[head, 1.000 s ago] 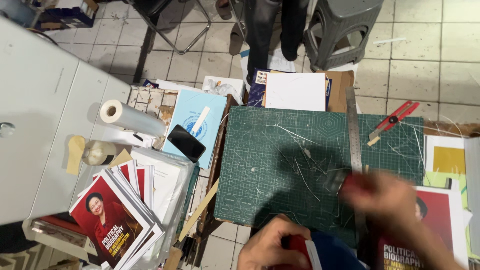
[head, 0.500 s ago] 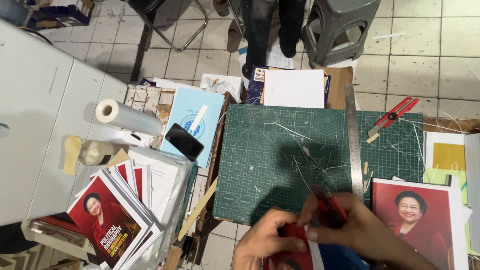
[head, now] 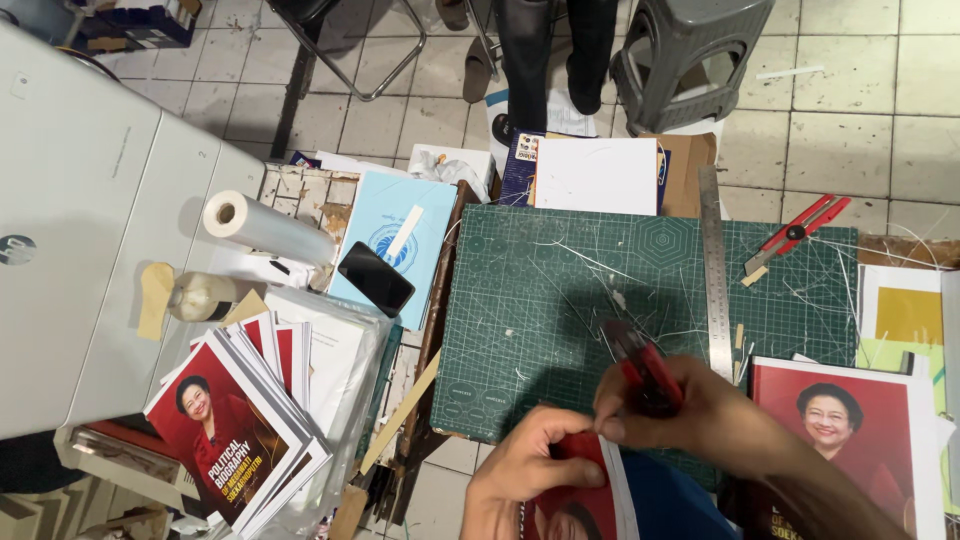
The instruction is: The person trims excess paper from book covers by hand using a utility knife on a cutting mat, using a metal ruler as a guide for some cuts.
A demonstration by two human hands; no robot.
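While both hands work at the green cutting mat's near edge | right hand fingers grip red cutter | left hand fingers pinch red booklet

Your tiled floor carries a green cutting mat; on the mat lie a steel ruler and a white sheet

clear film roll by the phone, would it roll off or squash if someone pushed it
The film roll lies on its side on uneven papers, so it would probably roll if nudged sideways. Its visible hollow core suggests it is fairly light, stiff and unlikely to squash. The glossy wrap probably makes it slippery to grip.
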